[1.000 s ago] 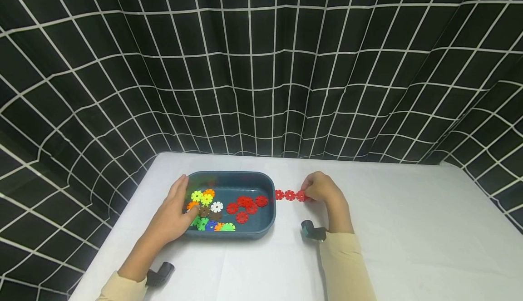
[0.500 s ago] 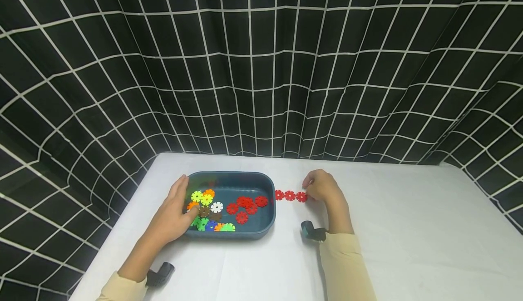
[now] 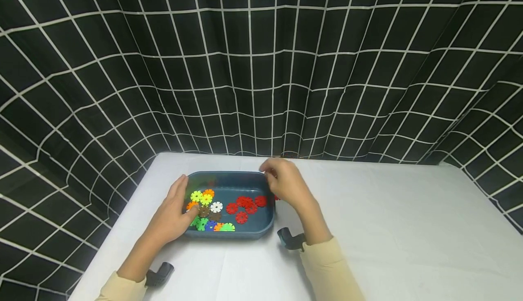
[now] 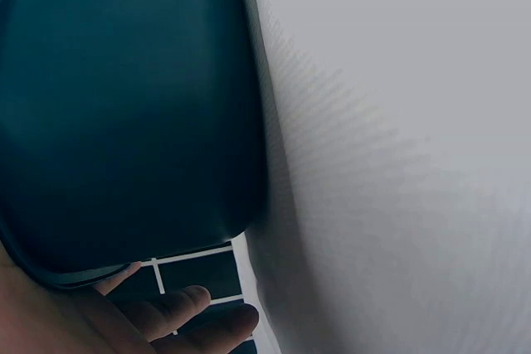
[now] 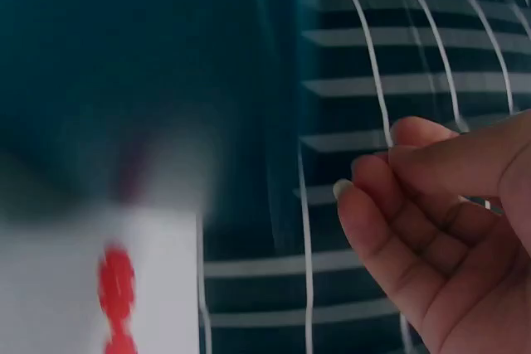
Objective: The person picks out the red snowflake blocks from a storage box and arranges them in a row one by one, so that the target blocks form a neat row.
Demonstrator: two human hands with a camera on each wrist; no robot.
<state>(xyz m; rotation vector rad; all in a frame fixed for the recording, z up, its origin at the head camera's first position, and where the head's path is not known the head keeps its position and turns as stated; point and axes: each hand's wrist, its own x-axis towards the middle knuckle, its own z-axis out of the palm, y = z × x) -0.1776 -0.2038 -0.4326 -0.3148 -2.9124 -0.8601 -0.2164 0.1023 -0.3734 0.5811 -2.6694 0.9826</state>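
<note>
A dark teal plastic tub (image 3: 249,235) stands on the white table. My left hand (image 3: 171,219) holds its left end, the thumb hooked over the rim and the other fingers along the outside. Red snowflake discs (image 3: 247,202) lie loose in the tub's right half. My right hand (image 3: 286,183) is over the tub's right rim, thumb and fingertips bent toward each other with nothing between them. Beside the tub's right wall lie red discs in a row (image 5: 116,283), mostly hidden by the right hand in the head view.
Yellow, orange, green, brown, blue and one white disc (image 3: 216,207) fill the tub's left half. A black curtain with white grid lines (image 3: 261,87) rises behind the table. Each wrist carries a dark camera mount (image 3: 291,239).
My right hand has let go of the rightmost red disc of the row and moved left to the tub's right rim. The left hand and the tub have stayed in place.
</note>
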